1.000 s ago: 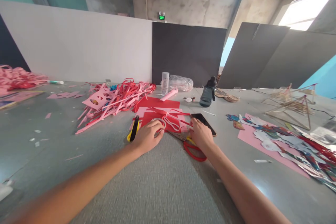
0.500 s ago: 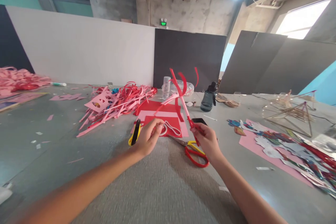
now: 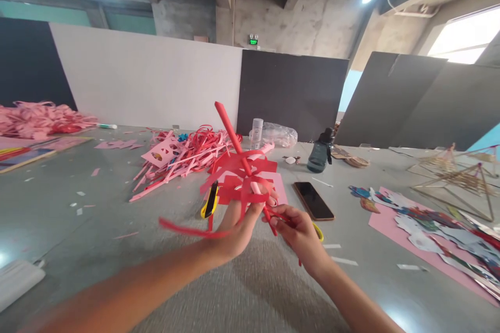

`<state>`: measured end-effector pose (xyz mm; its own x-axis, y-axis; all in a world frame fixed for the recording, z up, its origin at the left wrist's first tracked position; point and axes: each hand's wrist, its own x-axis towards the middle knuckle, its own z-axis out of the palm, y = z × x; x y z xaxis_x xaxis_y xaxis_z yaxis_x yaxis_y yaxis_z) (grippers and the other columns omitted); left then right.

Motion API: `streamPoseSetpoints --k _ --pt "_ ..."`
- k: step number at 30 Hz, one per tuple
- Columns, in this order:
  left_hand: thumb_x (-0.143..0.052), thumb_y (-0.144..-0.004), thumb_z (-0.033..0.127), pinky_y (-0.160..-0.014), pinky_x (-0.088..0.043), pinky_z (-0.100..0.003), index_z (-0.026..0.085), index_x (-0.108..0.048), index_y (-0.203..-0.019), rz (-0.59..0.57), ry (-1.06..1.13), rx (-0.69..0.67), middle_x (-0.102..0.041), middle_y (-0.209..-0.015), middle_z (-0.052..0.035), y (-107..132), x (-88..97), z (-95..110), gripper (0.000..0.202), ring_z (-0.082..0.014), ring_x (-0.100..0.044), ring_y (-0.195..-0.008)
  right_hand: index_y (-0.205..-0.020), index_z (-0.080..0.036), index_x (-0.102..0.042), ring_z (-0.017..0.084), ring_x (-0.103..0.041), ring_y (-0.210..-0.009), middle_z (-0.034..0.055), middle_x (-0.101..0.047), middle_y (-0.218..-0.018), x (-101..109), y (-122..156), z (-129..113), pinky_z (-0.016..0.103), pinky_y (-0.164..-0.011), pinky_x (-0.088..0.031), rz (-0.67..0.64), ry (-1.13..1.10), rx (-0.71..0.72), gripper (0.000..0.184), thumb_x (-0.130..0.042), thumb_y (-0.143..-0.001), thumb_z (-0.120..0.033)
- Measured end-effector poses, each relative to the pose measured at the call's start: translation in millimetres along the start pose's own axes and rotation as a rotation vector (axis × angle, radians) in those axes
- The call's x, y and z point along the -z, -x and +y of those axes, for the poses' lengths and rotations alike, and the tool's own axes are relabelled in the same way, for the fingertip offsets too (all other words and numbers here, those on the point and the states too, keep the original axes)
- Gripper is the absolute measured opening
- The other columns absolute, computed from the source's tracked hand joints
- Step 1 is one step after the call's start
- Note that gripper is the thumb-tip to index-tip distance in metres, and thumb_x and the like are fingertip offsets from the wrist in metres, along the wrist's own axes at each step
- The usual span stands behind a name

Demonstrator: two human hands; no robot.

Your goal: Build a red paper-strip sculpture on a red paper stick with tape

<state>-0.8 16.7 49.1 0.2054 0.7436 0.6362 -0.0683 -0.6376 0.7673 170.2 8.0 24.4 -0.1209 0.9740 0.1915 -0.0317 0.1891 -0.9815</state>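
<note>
My left hand (image 3: pixel 240 231) is closed round a red and pink paper stick (image 3: pixel 234 132) that tilts up and to the left. Curled red paper strips (image 3: pixel 226 164) spread out from the stick, and one long strip hangs over my left wrist. Near the stick's lower end, my right hand (image 3: pixel 300 229) pinches a thin red paper strip between thumb and fingers. Beneath the hands lie red and pink paper sheets (image 3: pixel 280 187), partly covered. To the left is a yellow and black utility knife (image 3: pixel 211 200). Scissors (image 3: pixel 318 231) are mostly hidden behind my right hand; a bit of yellow handle shows.
A phone (image 3: pixel 313 201) lies right of the hands, with a dark water bottle (image 3: pixel 319 155) behind it. A pile of pink and red strips (image 3: pixel 183 158) is at back left. Cut-outs on pink paper (image 3: pixel 390 218) and stick frames (image 3: pixel 449 171) occupy the right.
My hands have come together at the paper stick. My left hand, apart from it before, now grips it. The stick swung left, and the view turned slightly left, uncovering the phone.
</note>
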Motion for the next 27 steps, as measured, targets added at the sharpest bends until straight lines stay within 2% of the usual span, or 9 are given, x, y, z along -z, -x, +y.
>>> streamPoseSetpoints --k 4,6,11,15,17,22,24,27 --pt "-0.057 -0.103 0.041 -0.098 -0.055 -0.041 0.026 -0.068 -0.114 -0.058 0.001 0.005 -0.073 -0.112 -0.0072 -1.1 0.5 0.5 0.022 -0.0208 -0.070 -0.094 -0.092 -0.020 -0.073 0.006 -0.023 -0.047 -0.0064 -0.045 -0.057 -1.2 3.0 -2.6 0.024 -0.045 -0.015 -0.046 -0.089 -0.137 0.044 -0.085 -0.071 -0.057" --pt "-0.058 -0.102 0.041 -0.098 -0.054 -0.041 0.026 -0.068 -0.116 -0.058 0.012 -0.006 -0.073 -0.112 -0.0078 -1.0 0.6 -1.0 0.023 -0.0217 -0.070 -0.097 -0.091 -0.019 -0.071 0.005 -0.020 -0.045 -0.0086 -0.040 -0.055 -1.2 3.2 -3.5 0.023 -0.045 -0.013 -0.071 -0.143 -0.159 0.046 -0.086 -0.070 -0.057" --pt "-0.058 -0.102 0.043 -0.099 -0.054 -0.040 0.024 -0.067 -0.115 0.016 0.154 -0.075 -0.074 -0.109 -0.0080 -2.4 -1.0 2.5 0.025 -0.0233 -0.067 -0.111 -0.086 -0.017 -0.065 0.004 -0.019 -0.045 -0.0098 -0.039 -0.056 0.4 0.0 -0.1 0.022 -0.043 -0.012 -0.076 -0.188 -0.147 0.047 -0.087 -0.071 -0.055" --pt "-0.064 -0.099 0.039 -0.092 -0.057 -0.036 0.022 -0.071 -0.101 0.124 0.121 -0.107 -0.075 -0.104 -0.0070 -3.6 -2.0 10.2 0.018 -0.0236 -0.068 -0.108 -0.083 -0.018 -0.060 0.003 -0.017 -0.045 -0.0102 -0.039 -0.059 1.1 -2.0 6.0 0.022 -0.043 -0.012 -0.060 -0.192 -0.133 0.045 -0.087 -0.071 -0.053" --pt "-0.063 -0.099 0.038 -0.092 -0.057 -0.037 0.022 -0.073 -0.097 0.189 0.100 -0.140 -0.075 -0.098 -0.0059 -2.3 -0.6 10.0 0.019 -0.0238 -0.070 -0.104 -0.082 -0.018 -0.059 0.003 -0.017 -0.046 -0.0105 -0.036 -0.059 0.6 -1.9 7.0 0.021 -0.043 -0.013 -0.049 -0.193 -0.126 0.044 -0.087 -0.072 -0.051" --pt "-0.068 -0.096 0.031 -0.092 -0.057 -0.036 0.021 -0.072 -0.105 0.125 -0.018 -0.163 -0.075 -0.100 -0.0056 2.4 6.6 2.0 0.014 -0.0216 -0.070 -0.096 -0.085 -0.018 -0.061 0.004 -0.015 -0.047 -0.0122 -0.031 -0.056 -2.3 0.1 5.0 0.020 -0.043 -0.013 -0.021 -0.166 -0.134 0.048 -0.087 -0.070 -0.055" --pt "-0.066 -0.097 0.030 -0.088 -0.057 -0.034 0.021 -0.071 -0.103 0.145 -0.063 -0.184 -0.074 -0.102 -0.0055 3.3 7.5 0.7 0.012 -0.0199 -0.069 -0.093 -0.088 -0.018 -0.063 0.004 -0.015 -0.047 -0.0124 -0.030 -0.055 -2.8 0.7 4.6 0.020 -0.043 -0.014 -0.011 -0.162 -0.126 0.050 -0.086 -0.070 -0.058" --pt "-0.058 -0.101 0.028 -0.080 -0.057 -0.031 0.022 -0.067 -0.099 0.193 -0.065 -0.198 -0.072 -0.096 -0.0045 3.2 6.2 2.0 0.012 -0.0175 -0.067 -0.084 -0.094 -0.017 -0.065 0.006 -0.013 -0.045 -0.0129 -0.026 -0.051 -0.8 1.2 2.7 0.021 -0.041 -0.013 0.002 -0.159 -0.115 0.050 -0.077 -0.079 -0.064"
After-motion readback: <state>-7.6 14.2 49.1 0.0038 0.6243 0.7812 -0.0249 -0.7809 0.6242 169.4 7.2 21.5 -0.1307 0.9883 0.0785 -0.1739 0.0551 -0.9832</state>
